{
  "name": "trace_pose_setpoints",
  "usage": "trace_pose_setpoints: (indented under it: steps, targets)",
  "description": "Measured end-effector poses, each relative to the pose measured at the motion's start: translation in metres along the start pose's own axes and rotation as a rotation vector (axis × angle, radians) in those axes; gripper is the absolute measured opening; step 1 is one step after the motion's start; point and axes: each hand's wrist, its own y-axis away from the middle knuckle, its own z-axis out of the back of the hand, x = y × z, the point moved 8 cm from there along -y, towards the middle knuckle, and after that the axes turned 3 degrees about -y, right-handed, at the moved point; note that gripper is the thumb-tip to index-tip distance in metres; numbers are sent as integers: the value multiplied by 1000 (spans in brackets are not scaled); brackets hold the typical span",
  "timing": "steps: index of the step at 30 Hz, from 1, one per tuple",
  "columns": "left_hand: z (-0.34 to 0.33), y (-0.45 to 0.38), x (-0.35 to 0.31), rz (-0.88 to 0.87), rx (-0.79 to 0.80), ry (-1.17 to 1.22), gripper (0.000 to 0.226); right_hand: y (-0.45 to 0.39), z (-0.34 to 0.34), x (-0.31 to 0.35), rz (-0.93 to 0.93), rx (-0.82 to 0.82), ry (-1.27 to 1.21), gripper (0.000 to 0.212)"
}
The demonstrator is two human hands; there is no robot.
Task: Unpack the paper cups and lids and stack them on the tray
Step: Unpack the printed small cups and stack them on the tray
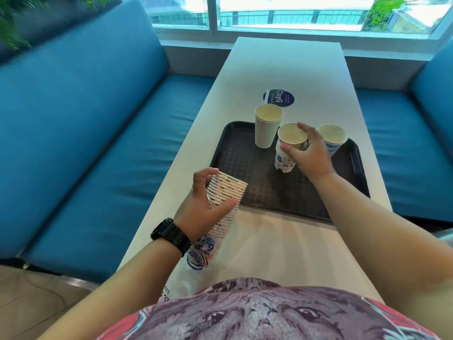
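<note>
Your right hand (309, 153) gripped the short patterned cup stack (287, 153) standing on the tray (247, 163), while your left hand (204, 204) clasped the long cup stack (226, 200), still half in its plastic sleeve (199, 256), above the tray's near edge. That tilted long stack could have slid apart, and a careless release risked toppling the short stack into the blue-striped cups (333, 139) just beside it.

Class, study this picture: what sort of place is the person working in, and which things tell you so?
Probably a café or canteen booth: blue padded benches flank a long white table by a window, and a dark serving tray carries stacks of paper cups.
</note>
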Motion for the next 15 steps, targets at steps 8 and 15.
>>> trace_pose_setpoints:
  steps: [8,15]
  targets:
    - [-7,-2,5,-6,13,-6,68,-9,-1,13,56,-33,225,57]
    - [-6,-3,6,-11,9,0,68,-12,-12,4,12,66,450,60]
